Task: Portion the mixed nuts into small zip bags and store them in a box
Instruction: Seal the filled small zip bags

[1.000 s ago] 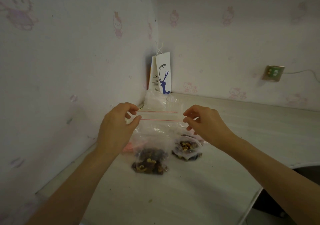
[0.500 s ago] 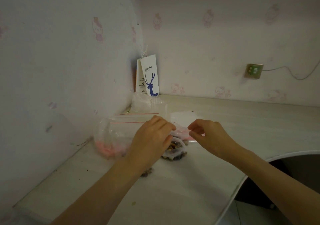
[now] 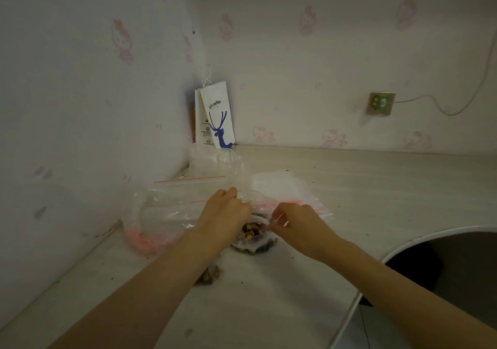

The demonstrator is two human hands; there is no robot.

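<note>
Both hands have dropped from a second ago: back then they held the large zip bag stretched up between them, and now it lies slumped on the counter to the left, by the wall, with pink bits in its bottom corner. My left hand and right hand have come together over a small zip bag sitting on the counter between them, mixed nuts showing through the plastic. The right hand pinches the bag's clear top edge between thumb and fingertips. The left hand curls over the other side of the mouth (its fingertips are hidden behind the knuckles, so I cannot tell whether it grips or only rests there). A second nut bag peeks out from under my left forearm, nearer to me. Just beyond the hands lies a flat pile of empty zip bags. In the far corner a paper coffee bag stands upright against the wall.
</note>
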